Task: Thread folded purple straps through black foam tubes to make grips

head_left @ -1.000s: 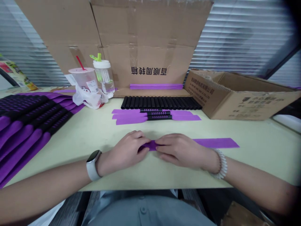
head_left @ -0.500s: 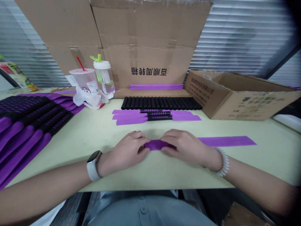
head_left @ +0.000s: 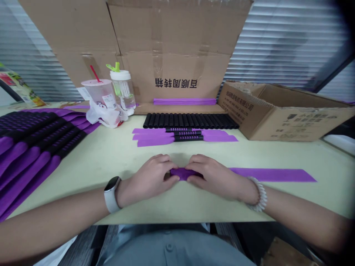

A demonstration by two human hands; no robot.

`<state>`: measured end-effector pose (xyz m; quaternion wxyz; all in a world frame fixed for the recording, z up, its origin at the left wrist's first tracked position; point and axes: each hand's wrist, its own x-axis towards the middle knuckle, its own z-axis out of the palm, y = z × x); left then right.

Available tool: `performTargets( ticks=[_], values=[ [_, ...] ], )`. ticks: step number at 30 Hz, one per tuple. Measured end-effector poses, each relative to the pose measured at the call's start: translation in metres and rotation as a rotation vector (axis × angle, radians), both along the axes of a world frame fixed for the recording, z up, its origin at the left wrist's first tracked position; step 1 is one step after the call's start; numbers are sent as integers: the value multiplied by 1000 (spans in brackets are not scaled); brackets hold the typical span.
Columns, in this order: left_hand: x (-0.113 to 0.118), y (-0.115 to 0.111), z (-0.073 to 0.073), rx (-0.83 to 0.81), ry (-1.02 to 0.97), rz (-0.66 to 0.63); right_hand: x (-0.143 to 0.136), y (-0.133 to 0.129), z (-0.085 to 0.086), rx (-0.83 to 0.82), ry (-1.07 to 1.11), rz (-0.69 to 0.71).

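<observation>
Between both hands is a purple strip (head_left: 273, 174), its gripped end bunched into fine ridges and its long flat tail running out to the right over the table. My left hand (head_left: 151, 177) pinches the bunched end between thumb and fingers. Close by on the right, my right hand (head_left: 215, 177) pinches the same strip, covering part of it. Beyond the hands lie several purple strips with black sleeves (head_left: 188, 138) around their middles. Behind them stretches a row of black ribbed tubes (head_left: 191, 120).
A large stack of sleeved purple strips (head_left: 41, 147) covers the left side. A cup with a red straw (head_left: 98, 92) and a clear bottle (head_left: 122, 88) stand at the back left. An open cardboard box (head_left: 285, 123) sits at right; flat purple strips (head_left: 184, 101) lie behind the tubes.
My right hand has moved slightly left, closer to my left hand, and the ridged part between them is shorter and more bunched. The strip's tail has shifted toward me and to the right.
</observation>
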<state>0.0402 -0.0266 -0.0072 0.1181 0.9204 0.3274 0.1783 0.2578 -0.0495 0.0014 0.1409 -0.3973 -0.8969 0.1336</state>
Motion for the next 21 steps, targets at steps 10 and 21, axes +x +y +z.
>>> performTargets(
  ticks=[10, 21],
  values=[
    [2, -3, 4, -18, 6, -5, -2, -1, 1, 5, -13, 11],
    [3, -4, 3, 15, 48, -9, -3, -2, -3, 135, -120, 43]
  ],
)
